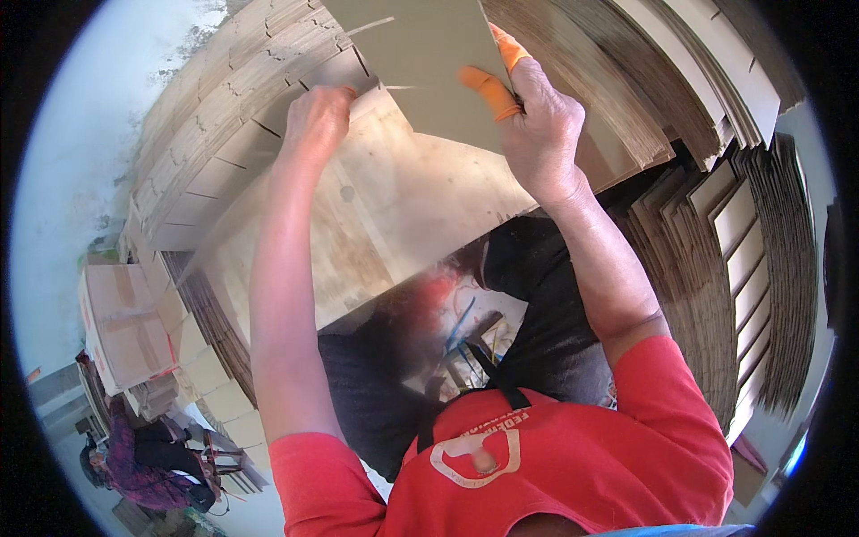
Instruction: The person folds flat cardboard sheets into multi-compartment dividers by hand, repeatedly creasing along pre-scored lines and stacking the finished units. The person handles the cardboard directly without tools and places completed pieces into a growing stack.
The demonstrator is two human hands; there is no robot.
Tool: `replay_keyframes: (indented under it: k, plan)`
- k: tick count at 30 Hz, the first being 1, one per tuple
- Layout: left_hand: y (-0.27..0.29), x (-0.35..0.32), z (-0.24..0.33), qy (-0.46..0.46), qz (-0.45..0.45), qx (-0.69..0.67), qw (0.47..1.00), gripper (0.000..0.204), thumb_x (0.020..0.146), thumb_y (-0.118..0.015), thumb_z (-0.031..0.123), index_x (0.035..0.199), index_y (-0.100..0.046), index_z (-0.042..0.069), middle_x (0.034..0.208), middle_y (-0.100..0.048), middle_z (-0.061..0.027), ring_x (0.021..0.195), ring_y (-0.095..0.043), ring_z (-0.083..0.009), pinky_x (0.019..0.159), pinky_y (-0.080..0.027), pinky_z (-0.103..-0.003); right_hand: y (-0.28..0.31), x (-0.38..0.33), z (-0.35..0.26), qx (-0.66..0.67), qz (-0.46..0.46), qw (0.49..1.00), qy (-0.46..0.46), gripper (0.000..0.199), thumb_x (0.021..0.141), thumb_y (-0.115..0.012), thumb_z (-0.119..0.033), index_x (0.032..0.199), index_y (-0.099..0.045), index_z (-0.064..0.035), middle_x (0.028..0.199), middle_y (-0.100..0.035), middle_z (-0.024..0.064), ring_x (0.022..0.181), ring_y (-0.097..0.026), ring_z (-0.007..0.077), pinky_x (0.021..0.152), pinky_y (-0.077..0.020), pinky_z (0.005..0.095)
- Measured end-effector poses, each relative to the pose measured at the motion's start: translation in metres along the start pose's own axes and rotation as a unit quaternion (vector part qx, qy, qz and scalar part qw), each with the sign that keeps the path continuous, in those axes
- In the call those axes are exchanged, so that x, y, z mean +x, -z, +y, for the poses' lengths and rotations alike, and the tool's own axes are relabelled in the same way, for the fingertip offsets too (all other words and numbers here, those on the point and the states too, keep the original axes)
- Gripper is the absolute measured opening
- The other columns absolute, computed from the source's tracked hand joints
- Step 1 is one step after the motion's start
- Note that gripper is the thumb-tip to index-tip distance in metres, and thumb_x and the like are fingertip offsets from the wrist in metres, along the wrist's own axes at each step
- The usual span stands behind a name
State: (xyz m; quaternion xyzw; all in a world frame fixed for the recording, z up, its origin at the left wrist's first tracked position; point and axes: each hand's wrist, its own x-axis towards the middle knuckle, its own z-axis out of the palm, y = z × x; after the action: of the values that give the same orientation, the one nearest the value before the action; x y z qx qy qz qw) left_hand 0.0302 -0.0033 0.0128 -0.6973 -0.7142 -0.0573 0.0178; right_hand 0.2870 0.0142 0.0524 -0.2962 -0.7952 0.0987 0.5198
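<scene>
A cardboard sheet (420, 63) is gripped by both hands: the left hand (315, 121) is closed on its lower left edge, the right hand (537, 121) on its right edge. Cardboard stacks (233, 116) are piled behind and beside them, a wooden tabletop (385, 215) beneath.

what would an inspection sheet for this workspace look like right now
surface: worn wooden board, bare where visible, sloping toward the person's lap
job's things: flat cardboard sheet with cut slots, held up over the board
clutter: stacks of flat cardboard at left, more stacks at right, taped boxes lower left
hands: left hand closed on the sheet's lower left edge; right hand gripping its right edge, orange finger cots on two fingers
cables: coloured wires or straps under the board, kind unclear
surroundings: another person seated lower left
</scene>
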Motion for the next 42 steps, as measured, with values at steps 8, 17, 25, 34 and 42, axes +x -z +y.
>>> replay_keyframes:
  k: [8,17,25,34,42]
  plan:
    - [-0.001,-0.014,0.031,-0.106,0.092,0.016,0.99,0.01,0.08,-0.057,0.001,0.081,-0.065,0.007,0.079,-0.065,-0.0145,0.082,-0.065,-0.0321,0.068,-0.054,-0.043,-0.005,-0.007,0.006,0.001,-0.026,0.999,0.037,0.053,0.078,-0.068,0.005,0.128,-0.053,-0.0027,0.111,-0.069,0.0111,0.086,-0.071,0.024,0.065,-0.0579,0.0303]
    - [0.023,-0.037,0.073,-0.149,0.116,0.029,0.982,0.007,0.078,-0.058,0.0,0.08,-0.064,0.002,0.077,-0.064,-0.0145,0.083,-0.065,-0.0287,0.067,-0.056,-0.039,0.001,-0.01,-0.009,-0.126,-0.216,0.968,-0.026,0.05,0.082,-0.061,0.006,0.129,-0.05,-0.0041,0.125,-0.06,0.0144,0.092,-0.069,0.031,0.073,-0.0586,0.0363]
    - [0.047,-0.068,0.1,-0.18,0.079,-0.086,0.977,0.016,0.079,-0.066,0.011,0.09,-0.064,0.0,0.084,-0.065,-0.0154,0.083,-0.065,-0.031,0.069,-0.053,-0.043,-0.004,-0.036,-0.003,-0.112,-0.25,0.959,-0.068,0.059,0.078,-0.061,0.006,0.133,-0.045,-0.0066,0.12,-0.058,0.0192,0.093,-0.066,0.0379,0.074,-0.0583,0.0425]
    - [0.036,-0.007,0.006,0.01,0.155,-0.034,0.987,0.054,0.067,-0.085,0.036,0.1,-0.062,0.001,0.091,-0.063,-0.0128,0.093,-0.059,-0.0272,0.082,-0.046,-0.041,0.004,-0.055,-0.003,-0.052,-0.174,0.981,-0.065,0.058,0.071,-0.053,0.01,0.127,-0.044,-0.0034,0.106,-0.058,0.0231,0.079,-0.064,0.0417,0.065,-0.0558,0.0456]
    - [-0.026,0.027,-0.042,0.016,0.244,0.124,0.962,0.017,0.079,-0.069,0.009,0.093,-0.06,0.007,0.09,-0.058,-0.0089,0.093,-0.055,-0.0265,0.078,-0.045,-0.041,0.003,-0.058,-0.001,-0.026,-0.16,0.984,-0.079,0.081,0.063,-0.052,0.023,0.14,-0.04,0.0008,0.088,-0.063,0.0223,0.079,-0.068,0.0366,0.065,-0.0554,0.0375]
